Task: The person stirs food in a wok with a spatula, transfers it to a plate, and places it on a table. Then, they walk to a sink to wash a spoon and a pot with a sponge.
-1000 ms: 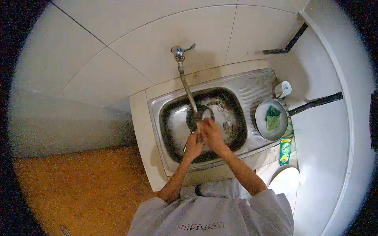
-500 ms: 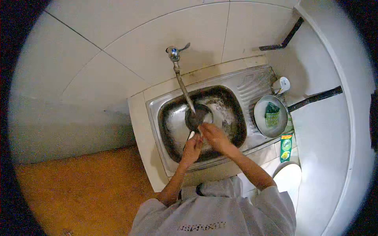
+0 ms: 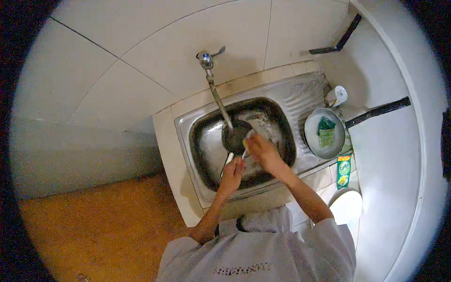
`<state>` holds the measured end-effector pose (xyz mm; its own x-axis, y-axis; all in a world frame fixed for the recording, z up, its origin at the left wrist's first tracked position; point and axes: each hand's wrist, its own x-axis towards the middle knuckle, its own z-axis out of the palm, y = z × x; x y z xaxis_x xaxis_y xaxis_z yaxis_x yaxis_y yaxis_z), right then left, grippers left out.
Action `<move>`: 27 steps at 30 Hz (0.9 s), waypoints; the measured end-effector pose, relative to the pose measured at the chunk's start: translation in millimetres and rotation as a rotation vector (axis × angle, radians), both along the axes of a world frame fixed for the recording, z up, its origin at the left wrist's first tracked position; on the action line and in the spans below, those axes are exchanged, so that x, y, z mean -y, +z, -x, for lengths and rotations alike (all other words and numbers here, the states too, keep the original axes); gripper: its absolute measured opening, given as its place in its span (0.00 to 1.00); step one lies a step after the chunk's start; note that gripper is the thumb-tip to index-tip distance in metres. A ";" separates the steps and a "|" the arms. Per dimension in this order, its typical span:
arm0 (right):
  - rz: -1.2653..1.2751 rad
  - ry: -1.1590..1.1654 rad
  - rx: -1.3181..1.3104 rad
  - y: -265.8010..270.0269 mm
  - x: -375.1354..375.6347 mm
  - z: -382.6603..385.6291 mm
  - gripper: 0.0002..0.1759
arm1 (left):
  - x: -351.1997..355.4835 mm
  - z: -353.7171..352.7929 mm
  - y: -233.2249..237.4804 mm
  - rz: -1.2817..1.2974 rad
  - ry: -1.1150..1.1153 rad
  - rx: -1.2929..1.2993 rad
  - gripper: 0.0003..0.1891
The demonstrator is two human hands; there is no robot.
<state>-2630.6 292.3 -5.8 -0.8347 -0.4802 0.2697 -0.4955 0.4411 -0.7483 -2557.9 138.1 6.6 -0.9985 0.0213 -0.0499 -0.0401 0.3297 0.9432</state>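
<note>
A dark round pan point(image 3: 233, 142) lies in the steel sink point(image 3: 206, 162) below the faucet spout point(image 3: 219, 101). Over the near part of the sink, my left hand point(image 3: 232, 173) is closed round a thin light utensil, whose kind is too small to make out. My right hand point(image 3: 261, 151) is over the pan's right edge, its fingers blurred and bent round something I cannot make out, with a yellowish patch at the fingertips.
On the ribbed drainboard at the right, a grey bowl point(image 3: 312, 133) holds a green scouring pad point(image 3: 327, 137). A white cup point(image 3: 338, 95) stands behind it. Nearer are a green packet point(image 3: 344, 172) and a white round object point(image 3: 346, 207).
My right hand has moved a little right and up, away from my left hand. More of the light utensil shows between them.
</note>
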 end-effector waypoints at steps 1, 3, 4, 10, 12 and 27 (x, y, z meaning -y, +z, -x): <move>-0.065 -0.033 -0.262 10.6 -7.0 7.2 0.17 | -2.4 -0.2 4.3 -0.072 0.024 0.022 0.15; 0.071 -0.080 -0.182 8.8 -0.5 -2.6 0.16 | -2.2 -2.6 -0.9 -0.007 0.022 0.071 0.15; 0.212 -0.129 -0.098 4.8 5.3 -9.2 0.14 | -1.8 -1.9 -1.0 0.064 0.019 0.122 0.15; 0.440 -0.184 0.223 17.7 11.3 1.3 0.10 | -1.2 6.0 7.8 0.055 -0.028 0.145 0.16; 0.191 -0.092 0.121 14.8 7.7 1.1 0.10 | 0.3 0.6 8.3 0.047 -0.004 0.119 0.17; -0.009 -0.072 0.217 -6.7 -2.4 12.1 0.12 | 6.2 -24.5 -0.6 0.050 0.022 0.124 0.14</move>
